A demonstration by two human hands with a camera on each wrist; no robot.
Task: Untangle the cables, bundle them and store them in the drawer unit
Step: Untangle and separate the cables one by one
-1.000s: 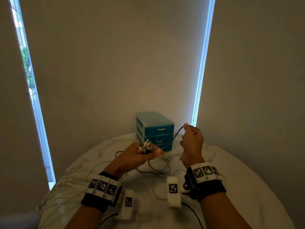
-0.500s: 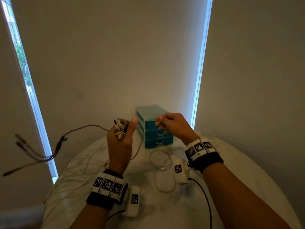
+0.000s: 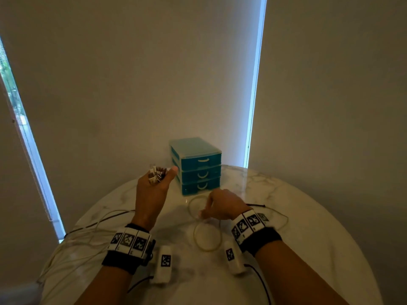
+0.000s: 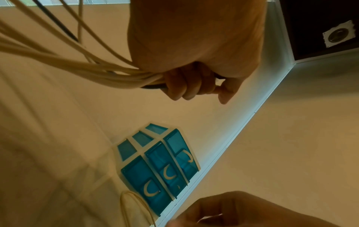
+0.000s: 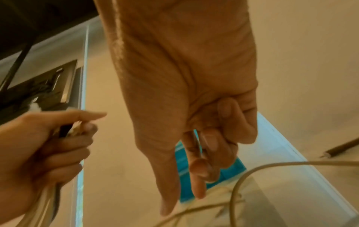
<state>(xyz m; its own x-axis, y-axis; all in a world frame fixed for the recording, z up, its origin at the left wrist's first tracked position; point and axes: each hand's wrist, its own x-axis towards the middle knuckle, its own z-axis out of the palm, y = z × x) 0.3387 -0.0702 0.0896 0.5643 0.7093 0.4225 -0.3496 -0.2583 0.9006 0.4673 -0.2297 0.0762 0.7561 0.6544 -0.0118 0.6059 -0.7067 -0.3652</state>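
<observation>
Left hand (image 3: 152, 190) grips gathered cream cable ends (image 3: 156, 174) | right hand (image 3: 221, 204) fingers pinch loose cream loop (image 3: 207, 237) on marble worktop (image 3: 297, 216) | advice: draw slowly, keep slack, avoid snagging near teal plastic drawer unit (image 3: 197, 166)

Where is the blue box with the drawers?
In the head view the drawer unit stands at the table's far edge by the wall, just right of the raised left hand.
</observation>
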